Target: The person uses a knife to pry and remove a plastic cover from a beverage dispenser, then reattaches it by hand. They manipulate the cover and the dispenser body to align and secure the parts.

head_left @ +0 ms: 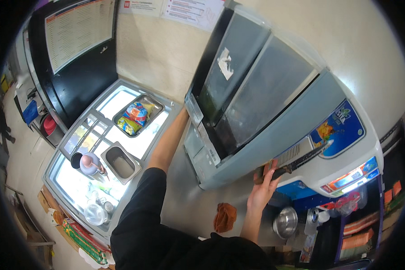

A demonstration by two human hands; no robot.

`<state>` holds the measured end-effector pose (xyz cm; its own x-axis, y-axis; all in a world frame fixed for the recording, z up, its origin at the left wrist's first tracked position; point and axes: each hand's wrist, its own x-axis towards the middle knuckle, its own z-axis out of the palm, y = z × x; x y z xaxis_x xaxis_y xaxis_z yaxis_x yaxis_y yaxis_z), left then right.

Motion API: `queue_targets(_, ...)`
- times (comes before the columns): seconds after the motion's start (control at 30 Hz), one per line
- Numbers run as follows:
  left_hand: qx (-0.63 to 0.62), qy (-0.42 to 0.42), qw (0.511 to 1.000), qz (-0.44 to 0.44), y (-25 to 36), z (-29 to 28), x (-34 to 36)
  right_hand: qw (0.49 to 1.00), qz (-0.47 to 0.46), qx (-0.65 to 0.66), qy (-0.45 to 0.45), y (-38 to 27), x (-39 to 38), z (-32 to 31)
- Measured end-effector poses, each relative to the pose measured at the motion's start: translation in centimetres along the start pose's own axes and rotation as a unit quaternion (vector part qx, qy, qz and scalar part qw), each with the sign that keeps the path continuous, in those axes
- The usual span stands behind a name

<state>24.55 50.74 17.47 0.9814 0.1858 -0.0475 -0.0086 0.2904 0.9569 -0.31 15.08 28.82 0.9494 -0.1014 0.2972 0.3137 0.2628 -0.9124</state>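
A large grey and white drink dispenser [256,139] with a blue front label stands on the steel counter. My left arm reaches to its near left edge, where my left hand [186,107] passes behind the panel with its fingers hidden. Beside the dispenser's front, my right hand [263,191] is closed round the black handle of a long, narrow, knife-like tool [307,156]. That tool slants up along the dispenser's front, its tip pale. A brown piece [258,175] shows by my fingers; I cannot make out what it is. Below lies a crumpled brown cloth [225,218].
A glass-topped freezer [144,155] at left bears a steel pan with colourful packets [136,116], an empty steel pan [120,162], a pump bottle [90,164] and clear cups [96,213]. At right are a steel bowl [285,222] and shelves [357,225].
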Motion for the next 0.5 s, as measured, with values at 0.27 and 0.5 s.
queue_targets(0.27,-0.118,0.036,0.992,0.035,0.3,1.4,-2.9,0.997,0.003,0.062,-0.041,-0.1,0.9,-2.2)
queue_targets(0.5,-0.252,0.059,0.962,0.082,0.1,3.7,-9.5,0.998,0.013,0.029,0.048,1.2,3.0,-6.3)
